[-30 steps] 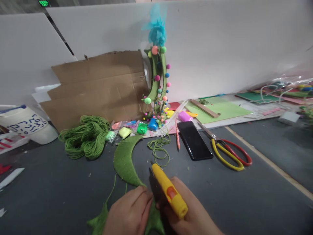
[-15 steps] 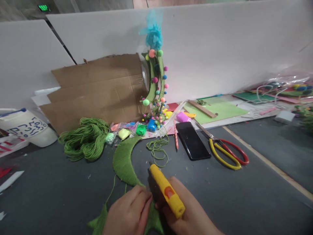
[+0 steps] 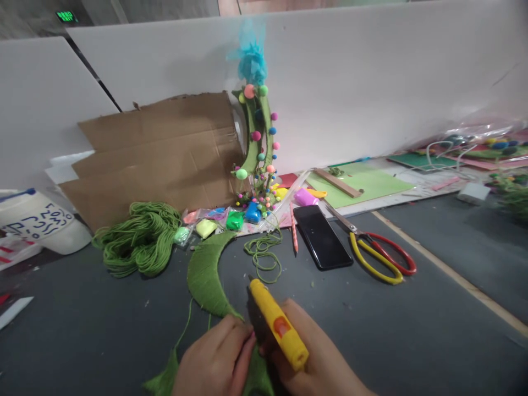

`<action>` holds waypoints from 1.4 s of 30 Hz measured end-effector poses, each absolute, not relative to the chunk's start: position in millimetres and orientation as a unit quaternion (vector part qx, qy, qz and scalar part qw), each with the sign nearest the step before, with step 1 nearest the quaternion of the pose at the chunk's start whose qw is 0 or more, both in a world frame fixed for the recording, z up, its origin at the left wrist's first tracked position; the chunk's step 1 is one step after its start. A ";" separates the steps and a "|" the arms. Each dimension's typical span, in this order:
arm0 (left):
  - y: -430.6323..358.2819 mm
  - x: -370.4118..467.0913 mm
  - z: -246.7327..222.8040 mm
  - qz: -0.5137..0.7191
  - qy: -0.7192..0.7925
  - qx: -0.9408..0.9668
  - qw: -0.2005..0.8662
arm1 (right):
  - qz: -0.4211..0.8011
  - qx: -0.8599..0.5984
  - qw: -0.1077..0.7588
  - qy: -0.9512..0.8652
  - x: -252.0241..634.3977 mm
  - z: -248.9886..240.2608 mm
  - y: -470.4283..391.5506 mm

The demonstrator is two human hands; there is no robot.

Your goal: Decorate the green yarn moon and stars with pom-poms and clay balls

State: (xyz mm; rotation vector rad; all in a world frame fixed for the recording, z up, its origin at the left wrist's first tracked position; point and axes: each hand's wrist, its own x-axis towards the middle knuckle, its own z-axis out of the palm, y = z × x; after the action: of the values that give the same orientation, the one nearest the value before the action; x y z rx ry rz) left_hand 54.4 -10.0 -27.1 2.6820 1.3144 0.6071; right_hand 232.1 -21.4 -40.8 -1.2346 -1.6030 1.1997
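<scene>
At the bottom centre, my right hand is closed around a yellow tool with a dark tip and an orange-red patch; the tip points up and away. Beside it on the left, my left hand has its fingers pressed together on a green yarn-wrapped piece, with a small pink spot at the fingertips. A green yarn-wrapped crescent lies just beyond my left hand, and a green pointed piece shows to its left. A loose strand runs between them. My fingertips partly hide where the pieces meet.
Green yarn skein and white container at left; phone, striped pencil and scissors at right. Clay packets, a pom-pom-decorated crescent and cardboard stand farther back.
The whole view has shifted slightly, so background items appear a little farther left. Both hands keep their holds with almost no change in pose.
</scene>
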 end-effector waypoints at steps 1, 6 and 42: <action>-10.3 54.3 -27.8 0.201 0.428 0.880 0.044 | 0.470 -0.484 0.385 -0.630 231.7 -40.8 -21.2; -10.7 53.3 -30.4 0.193 0.429 0.881 0.052 | 0.479 -0.480 0.391 -0.622 231.2 -42.9 -22.8; 1.6 36.6 20.4 0.391 0.602 0.428 0.549 | 0.595 -0.441 0.454 -0.496 237.9 -19.4 -19.9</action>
State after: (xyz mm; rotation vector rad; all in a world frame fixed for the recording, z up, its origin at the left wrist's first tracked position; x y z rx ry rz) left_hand 36.6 1.6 20.4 1.0130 1.4266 0.9258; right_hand 237.9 -19.9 -19.4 -1.0875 -1.2240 1.4691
